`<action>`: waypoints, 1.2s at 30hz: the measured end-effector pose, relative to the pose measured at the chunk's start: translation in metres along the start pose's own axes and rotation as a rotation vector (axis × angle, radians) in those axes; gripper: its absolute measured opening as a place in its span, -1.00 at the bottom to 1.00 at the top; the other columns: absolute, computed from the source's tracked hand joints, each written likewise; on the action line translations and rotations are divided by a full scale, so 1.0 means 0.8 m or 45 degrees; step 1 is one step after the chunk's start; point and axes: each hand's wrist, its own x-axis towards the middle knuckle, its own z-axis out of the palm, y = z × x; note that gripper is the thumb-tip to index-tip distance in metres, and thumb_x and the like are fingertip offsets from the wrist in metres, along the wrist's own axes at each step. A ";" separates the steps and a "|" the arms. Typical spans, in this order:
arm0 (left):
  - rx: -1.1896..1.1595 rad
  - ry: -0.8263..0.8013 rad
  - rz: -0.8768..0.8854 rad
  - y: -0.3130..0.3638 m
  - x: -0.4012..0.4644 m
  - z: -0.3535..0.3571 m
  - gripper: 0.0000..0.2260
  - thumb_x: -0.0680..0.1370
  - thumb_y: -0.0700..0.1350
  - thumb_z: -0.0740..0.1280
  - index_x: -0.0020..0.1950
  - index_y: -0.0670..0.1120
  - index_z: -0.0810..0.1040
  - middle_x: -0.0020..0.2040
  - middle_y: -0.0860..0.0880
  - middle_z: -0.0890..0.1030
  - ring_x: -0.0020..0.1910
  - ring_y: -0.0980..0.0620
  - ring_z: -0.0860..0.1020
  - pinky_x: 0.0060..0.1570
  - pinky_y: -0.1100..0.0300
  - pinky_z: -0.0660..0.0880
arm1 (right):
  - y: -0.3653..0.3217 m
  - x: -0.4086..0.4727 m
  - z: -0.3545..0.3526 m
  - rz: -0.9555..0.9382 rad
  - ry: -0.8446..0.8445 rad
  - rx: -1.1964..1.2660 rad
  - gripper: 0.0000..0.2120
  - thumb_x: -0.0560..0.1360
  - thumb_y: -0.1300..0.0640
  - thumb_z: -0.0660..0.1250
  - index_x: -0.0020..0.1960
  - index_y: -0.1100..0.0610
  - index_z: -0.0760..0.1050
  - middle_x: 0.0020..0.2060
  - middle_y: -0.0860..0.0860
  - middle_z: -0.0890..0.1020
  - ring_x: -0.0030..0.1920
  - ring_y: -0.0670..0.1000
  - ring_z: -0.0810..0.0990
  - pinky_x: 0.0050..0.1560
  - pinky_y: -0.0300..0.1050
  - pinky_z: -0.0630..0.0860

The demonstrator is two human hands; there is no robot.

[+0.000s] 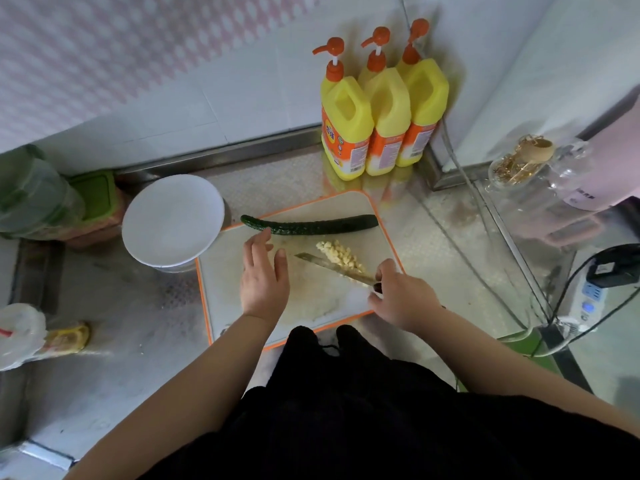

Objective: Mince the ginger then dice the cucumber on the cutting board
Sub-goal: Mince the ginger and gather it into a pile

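Note:
A white cutting board (pixel 225 292) with an orange rim lies on the steel counter. A whole dark green cucumber (pixel 311 225) lies across the board's far edge. A small pile of pale yellow chopped ginger (pixel 341 255) sits right of the board's centre. My right hand (pixel 403 296) grips the handle of a knife (pixel 332 268), whose blade lies along the near side of the ginger pile. My left hand (pixel 263 278) hovers over the middle of the board with fingers spread and relaxed, fingertips close to the cucumber, holding nothing.
A white bowl (pixel 173 220) stands left of the board. Three yellow pump bottles (pixel 381 112) stand at the back wall. Green-lidded containers (pixel 52 199) sit far left, a glass jar (pixel 523 164) and a power strip (pixel 588 299) with cables at right. A plastic bag (pixel 20 334) lies near left.

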 end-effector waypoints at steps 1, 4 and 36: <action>0.020 -0.015 0.061 0.010 0.003 0.001 -0.55 0.62 0.04 0.07 0.42 -0.17 0.34 0.30 -0.13 0.38 0.16 -0.08 0.50 -0.01 0.01 0.51 | 0.001 -0.005 -0.001 -0.019 0.012 0.002 -0.73 0.52 0.00 0.25 0.05 0.09 0.21 -0.23 -0.02 0.54 -0.34 0.06 0.48 -0.36 -0.14 0.36; 0.293 -0.275 0.390 0.035 0.005 0.013 -0.54 0.64 0.08 0.04 0.48 -0.09 0.32 0.44 -0.09 0.33 0.35 -0.11 0.39 0.22 -0.07 0.42 | 0.007 -0.014 0.002 -0.036 0.029 0.096 -0.75 0.51 0.09 0.25 0.06 0.14 0.23 -0.11 0.07 0.58 -0.21 0.13 0.59 -0.31 -0.11 0.40; 1.147 -1.061 0.372 0.026 0.042 0.056 -0.32 0.46 0.36 -0.45 0.57 0.23 -0.14 0.53 0.10 -0.40 0.52 -0.08 -0.37 0.48 -0.13 -0.33 | 0.077 -0.077 0.033 0.145 0.192 0.303 -0.77 0.55 0.13 0.25 -0.03 0.11 0.17 -0.09 0.08 0.53 -0.07 0.19 0.54 -0.24 -0.10 0.22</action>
